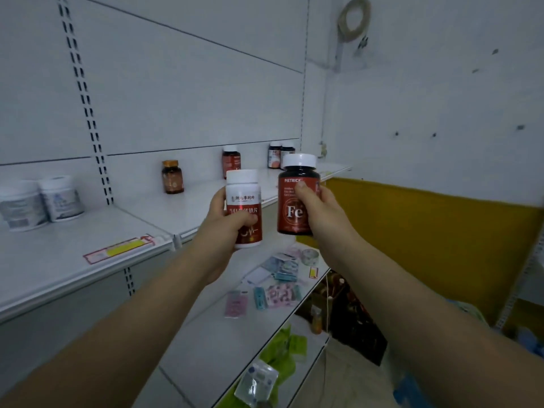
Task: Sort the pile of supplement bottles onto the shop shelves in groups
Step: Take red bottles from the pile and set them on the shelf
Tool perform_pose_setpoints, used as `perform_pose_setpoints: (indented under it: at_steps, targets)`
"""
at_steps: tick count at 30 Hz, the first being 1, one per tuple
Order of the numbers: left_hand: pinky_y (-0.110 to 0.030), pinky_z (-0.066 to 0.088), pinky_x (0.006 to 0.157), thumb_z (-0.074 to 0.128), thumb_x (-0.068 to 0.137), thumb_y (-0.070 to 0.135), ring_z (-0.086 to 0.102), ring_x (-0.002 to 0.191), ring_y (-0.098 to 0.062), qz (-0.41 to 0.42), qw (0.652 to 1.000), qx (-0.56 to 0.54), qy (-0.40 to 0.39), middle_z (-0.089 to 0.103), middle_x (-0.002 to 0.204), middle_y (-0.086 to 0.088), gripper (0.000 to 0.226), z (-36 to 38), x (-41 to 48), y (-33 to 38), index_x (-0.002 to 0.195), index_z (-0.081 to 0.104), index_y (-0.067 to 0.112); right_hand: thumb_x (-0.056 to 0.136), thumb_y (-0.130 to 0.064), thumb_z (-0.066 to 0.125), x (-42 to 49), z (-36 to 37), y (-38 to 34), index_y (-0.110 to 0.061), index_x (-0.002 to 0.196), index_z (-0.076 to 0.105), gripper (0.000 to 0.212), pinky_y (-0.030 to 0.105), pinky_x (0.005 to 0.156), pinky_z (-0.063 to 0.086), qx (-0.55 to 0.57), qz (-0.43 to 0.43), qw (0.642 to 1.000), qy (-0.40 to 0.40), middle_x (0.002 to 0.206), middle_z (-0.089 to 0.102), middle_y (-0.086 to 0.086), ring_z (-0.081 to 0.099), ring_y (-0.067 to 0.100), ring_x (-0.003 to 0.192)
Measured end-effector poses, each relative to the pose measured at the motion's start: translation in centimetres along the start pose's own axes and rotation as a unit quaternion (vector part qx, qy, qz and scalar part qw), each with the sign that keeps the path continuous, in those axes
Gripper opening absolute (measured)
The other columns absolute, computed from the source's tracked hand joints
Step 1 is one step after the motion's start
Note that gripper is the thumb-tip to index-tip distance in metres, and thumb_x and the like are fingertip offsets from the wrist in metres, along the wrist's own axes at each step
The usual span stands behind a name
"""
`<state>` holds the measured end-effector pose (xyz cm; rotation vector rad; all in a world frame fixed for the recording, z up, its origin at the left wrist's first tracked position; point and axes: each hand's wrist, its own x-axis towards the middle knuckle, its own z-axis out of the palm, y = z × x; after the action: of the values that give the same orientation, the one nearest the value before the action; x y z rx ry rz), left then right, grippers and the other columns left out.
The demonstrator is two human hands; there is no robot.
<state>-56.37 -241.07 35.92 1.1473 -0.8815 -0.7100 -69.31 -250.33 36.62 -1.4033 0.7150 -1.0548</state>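
White slotted shelving fills the view from nine to twelve o'clock, and a yellow panel (426,245) closes off the side at three o'clock. Across the middle runs the upper shelf (88,260), where the sorted stock stands in loose clusters, seemingly one kind per spot. Below it, toward six o'clock, the lower shelf (206,343) carries a scatter of flat sachets (276,290). Both arms reach up from the bottom corners to the centre. The left hand (223,222) is wrapped round a white bottle with a red label (243,184), thumb across its front. The right hand (321,210) clasps a dark bottle marked Fe (294,213) from its three o'clock side, thumb on the label. They are held side by side, close but apart, labels toward the camera, most likely so the two can be read and compared before each joins a group. Each is upright, long axis running six to twelve o'clock, white cap at twelve, in the air just in front of the shelf edge. At nine o'clock sit two white tubs (41,201) together; at about eleven o'clock of the hands an amber bottle with a gold cap (172,177) stands alone. A dark red bottle (231,161) at twelve looks like a match for the Fe one, with a pair of dark bottles (278,156) just beyond it at one o'clock. A price strip (120,248) lies on the shelf lip at eight o'clock.
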Motion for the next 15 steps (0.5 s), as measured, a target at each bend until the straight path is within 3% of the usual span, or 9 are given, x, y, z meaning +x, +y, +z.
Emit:
perform_pose_setpoints:
  at_steps: [2, 6, 8, 12, 15]
  targets:
    - [-0.043, 0.053, 0.079, 0.055, 0.086, -0.001, 0.06, 0.098, -0.024, 0.01, 0.999, 0.011, 0.029, 0.06, 0.109, -0.005, 0.053, 0.3, 3.7, -0.5, 0.131, 0.041, 0.023, 0.092, -0.045, 0.056, 4.0, 0.3, 0.3, -0.024, 0.133, 0.043, 0.049, 0.031, 0.081, 0.049, -0.007, -0.009, 1.0, -0.02, 0.114, 0.062, -0.003, 0.061, 0.014, 0.1]
    - [-0.038, 0.053, 0.085, 0.063, 0.085, 0.005, 0.064, 0.096, -0.02, 0.042, 0.994, 0.048, 0.09, 0.063, 0.109, -0.004, 0.049, 0.5, 10.5, -1.1, 0.126, 0.043, 0.021, 0.091, -0.048, 0.056, 12.2, 0.8, 1.5, -0.024, 0.14, 0.037, 0.058, 0.04, 0.098, 0.045, -0.034, -0.029, 0.998, -0.054, 0.123, 0.058, -0.002, 0.058, 0.018, 0.11]
    - [-0.039, 0.051, 0.09, 0.066, 0.084, 0.005, 0.064, 0.097, -0.02, 0.037, 0.991, 0.059, 0.116, 0.063, 0.109, -0.004, 0.052, 0.5, 13.7, -1.6, 0.128, 0.043, 0.019, 0.089, -0.047, 0.059, 16.3, 0.8, 2.0, -0.024, 0.139, 0.037, 0.059, 0.041, 0.098, 0.045, -0.041, -0.032, 0.996, -0.075, 0.123, 0.058, -0.002, 0.058, 0.019, 0.109]
    - [-0.037, 0.052, 0.083, 0.068, 0.081, 0.001, 0.063, 0.092, -0.019, 0.005, 0.981, 0.095, 0.167, 0.063, 0.103, -0.004, 0.052, 0.8, 18.1, -2.7, 0.122, 0.045, 0.021, 0.084, -0.04, 0.069, 23.7, 1.0, 2.7, -0.021, 0.128, 0.043, 0.055, 0.032, 0.081, 0.048, -0.059, -0.036, 0.99, -0.122, 0.113, 0.06, -0.004, 0.061, 0.011, 0.094]
    - [-0.034, 0.049, 0.079, 0.069, 0.08, 0.001, 0.061, 0.089, -0.017, -0.011, 0.969, 0.138, 0.204, 0.061, 0.097, 0.0, 0.051, 1.0, 20.7, -2.9, 0.115, 0.043, 0.025, 0.081, -0.036, 0.073, 29.1, 1.7, 3.1, -0.019, 0.125, 0.043, 0.056, 0.033, 0.076, 0.049, -0.072, -0.021, 0.985, -0.156, 0.113, 0.062, 0.0, 0.062, 0.013, 0.092]
